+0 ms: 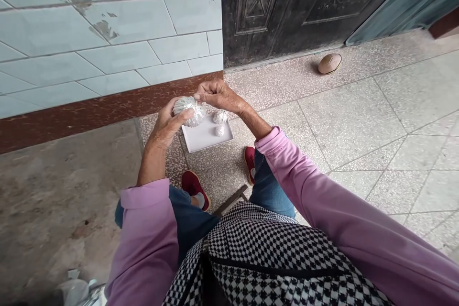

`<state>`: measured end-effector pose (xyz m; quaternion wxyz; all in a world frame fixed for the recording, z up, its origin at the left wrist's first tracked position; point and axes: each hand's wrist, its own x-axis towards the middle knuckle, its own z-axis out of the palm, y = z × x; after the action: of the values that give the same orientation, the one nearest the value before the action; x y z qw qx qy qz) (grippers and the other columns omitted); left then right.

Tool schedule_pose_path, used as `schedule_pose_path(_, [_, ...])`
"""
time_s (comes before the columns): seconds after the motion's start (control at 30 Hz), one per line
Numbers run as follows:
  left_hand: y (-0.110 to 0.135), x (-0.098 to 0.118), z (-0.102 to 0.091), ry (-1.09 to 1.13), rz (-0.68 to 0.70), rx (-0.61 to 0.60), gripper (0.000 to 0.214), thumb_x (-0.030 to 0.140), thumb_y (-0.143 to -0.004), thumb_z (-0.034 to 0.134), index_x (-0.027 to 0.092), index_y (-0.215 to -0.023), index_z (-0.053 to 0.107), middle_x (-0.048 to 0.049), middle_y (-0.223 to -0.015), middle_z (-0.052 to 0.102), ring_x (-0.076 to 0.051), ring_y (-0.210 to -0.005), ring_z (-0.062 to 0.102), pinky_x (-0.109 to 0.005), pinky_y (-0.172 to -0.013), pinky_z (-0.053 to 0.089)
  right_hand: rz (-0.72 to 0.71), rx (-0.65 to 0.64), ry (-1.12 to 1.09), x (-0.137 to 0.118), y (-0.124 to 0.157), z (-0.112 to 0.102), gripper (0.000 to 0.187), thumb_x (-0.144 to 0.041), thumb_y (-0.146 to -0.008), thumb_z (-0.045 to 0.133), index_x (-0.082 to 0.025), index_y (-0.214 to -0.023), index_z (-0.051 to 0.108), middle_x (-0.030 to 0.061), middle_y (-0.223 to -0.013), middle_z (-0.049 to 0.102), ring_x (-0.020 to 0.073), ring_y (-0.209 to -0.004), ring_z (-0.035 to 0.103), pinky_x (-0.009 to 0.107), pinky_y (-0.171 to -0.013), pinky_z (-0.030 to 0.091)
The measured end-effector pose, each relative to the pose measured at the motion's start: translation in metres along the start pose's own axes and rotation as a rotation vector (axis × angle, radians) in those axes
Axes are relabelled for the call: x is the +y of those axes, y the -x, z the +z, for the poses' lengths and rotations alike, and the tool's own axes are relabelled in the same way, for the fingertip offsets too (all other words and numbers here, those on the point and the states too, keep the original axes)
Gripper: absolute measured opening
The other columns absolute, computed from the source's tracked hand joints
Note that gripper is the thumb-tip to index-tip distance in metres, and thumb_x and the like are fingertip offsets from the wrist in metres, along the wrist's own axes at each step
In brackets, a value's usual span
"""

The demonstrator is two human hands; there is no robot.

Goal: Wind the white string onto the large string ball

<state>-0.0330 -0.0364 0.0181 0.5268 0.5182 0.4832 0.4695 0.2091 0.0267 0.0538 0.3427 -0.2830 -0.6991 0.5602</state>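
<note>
My left hand (165,126) is wrapped round a shiny white ball that looks wound from ribbon or string (190,109), with the thumb across its front. Close against the ball's upper right edge, my right hand (217,95) has its fingertips pinched together; what lies between them is too small to make out. Beneath the hands, a shallow white tray (206,141) rests on the floor. Two smaller white balls sit at its right side: a patterned larger one (220,116) and a small one (220,130).
A tiled wall (125,24) and a dark door (279,9) rise in front. On the speckled floor (344,105) by the door lies a tan rounded object (330,63). Two red shoes (193,186) flank the tray. Clear plastic items (75,289) show at bottom left.
</note>
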Motion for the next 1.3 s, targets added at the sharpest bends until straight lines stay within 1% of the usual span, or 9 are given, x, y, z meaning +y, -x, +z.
schedule_pose_path(0.13, [0.006, 0.008, 0.001, 0.074, -0.101, -0.128, 0.069, 0.060, -0.065, 0.117, 0.028, -0.123, 0.095, -0.0137, -0.120, 0.091, -0.036, -0.107, 0.084, -0.046, -0.092, 0.074, 0.092, 0.033, -0.019, -0.012, 0.000, 0.000, 0.083, -0.077, -0.133, 0.066, -0.029, -0.070, 0.041, -0.0072, -0.061, 0.033, 0.0122, -0.078, 0.045, 0.035, -0.070, 0.031])
schedule_pose_path(0.3, [0.011, 0.016, 0.000, 0.132, -0.107, -0.226, 0.077, 0.052, -0.062, 0.119, 0.029, -0.130, 0.092, -0.0116, -0.117, 0.090, -0.041, -0.113, 0.088, -0.050, -0.095, 0.077, 0.117, 0.050, -0.075, -0.004, -0.005, 0.005, 0.080, -0.074, -0.115, 0.103, -0.026, -0.078, 0.051, -0.0088, -0.069, 0.038, 0.0138, -0.076, 0.039, 0.028, -0.065, 0.031])
schedule_pose_path(0.47, [0.018, 0.026, 0.002, 0.165, -0.126, -0.238, 0.079, 0.058, -0.058, 0.120, 0.030, -0.126, 0.090, -0.0160, -0.125, 0.088, -0.053, -0.133, 0.086, -0.062, -0.103, 0.080, 0.091, 0.072, -0.104, 0.011, -0.011, 0.009, 0.073, -0.061, -0.116, 0.108, -0.027, -0.082, 0.054, -0.0081, -0.073, 0.040, 0.0162, -0.076, 0.032, 0.030, -0.065, 0.031])
schedule_pose_path(0.57, [0.018, 0.029, 0.005, 0.220, -0.102, -0.171, 0.090, 0.067, -0.053, 0.122, 0.028, -0.126, 0.088, -0.0203, -0.131, 0.086, -0.059, -0.151, 0.078, -0.066, -0.111, 0.079, 0.106, 0.122, -0.074, 0.016, -0.014, 0.013, 0.065, -0.053, -0.114, 0.109, -0.029, -0.086, 0.056, -0.0064, -0.074, 0.043, 0.0202, -0.080, 0.032, 0.032, -0.066, 0.032])
schedule_pose_path(0.7, [0.009, 0.027, 0.005, 0.345, -0.040, 0.056, 0.099, 0.083, -0.049, 0.121, 0.026, -0.120, 0.083, -0.0192, -0.139, 0.087, -0.056, -0.168, 0.064, -0.065, -0.124, 0.072, 0.076, 0.133, 0.038, 0.021, -0.015, 0.019, 0.060, -0.044, -0.128, 0.093, -0.025, -0.084, 0.056, -0.0064, -0.077, 0.042, 0.0174, -0.080, 0.035, 0.029, -0.073, 0.037])
schedule_pose_path(0.9, [-0.005, 0.014, -0.009, 0.306, 0.008, 0.199, 0.099, 0.088, -0.053, 0.117, 0.025, -0.119, 0.078, -0.0143, -0.138, 0.088, -0.051, -0.167, 0.061, -0.063, -0.126, 0.064, 0.030, 0.019, 0.178, 0.029, -0.009, 0.031, 0.046, -0.020, -0.132, 0.075, -0.021, -0.088, 0.060, -0.0028, -0.082, 0.055, 0.0167, -0.082, 0.046, 0.028, -0.077, 0.039])
schedule_pose_path(1.0, [-0.011, 0.004, -0.018, 0.224, 0.030, 0.262, 0.097, 0.080, -0.059, 0.119, 0.026, -0.124, 0.071, -0.0087, -0.134, 0.084, -0.041, -0.150, 0.068, -0.056, -0.116, 0.063, -0.012, -0.059, 0.132, 0.035, -0.005, 0.038, 0.047, -0.028, -0.135, 0.075, -0.020, -0.090, 0.063, -0.0031, -0.082, 0.054, 0.0162, -0.081, 0.046, 0.027, -0.075, 0.037])
schedule_pose_path(1.13, [-0.016, -0.009, -0.023, 0.056, 0.058, 0.338, 0.103, 0.076, -0.063, 0.122, 0.024, -0.132, 0.064, -0.0023, -0.128, 0.079, -0.027, -0.126, 0.067, -0.048, -0.114, 0.059, -0.044, -0.161, -0.013, 0.034, -0.001, 0.040, 0.062, -0.065, -0.134, 0.082, -0.020, -0.095, 0.063, -0.0064, -0.079, 0.048, 0.0134, -0.075, 0.041, 0.025, -0.069, 0.033])
schedule_pose_path(1.3, [-0.015, -0.017, -0.019, -0.072, 0.068, 0.242, 0.099, 0.073, -0.068, 0.123, 0.020, -0.133, 0.070, -0.0051, -0.132, 0.083, -0.030, -0.125, 0.071, -0.051, -0.119, 0.059, 0.047, -0.118, -0.125, 0.014, 0.000, 0.023, 0.065, -0.072, -0.131, 0.086, -0.021, -0.098, 0.062, -0.0098, -0.075, 0.041, 0.0109, -0.069, 0.033, 0.025, -0.062, 0.025])
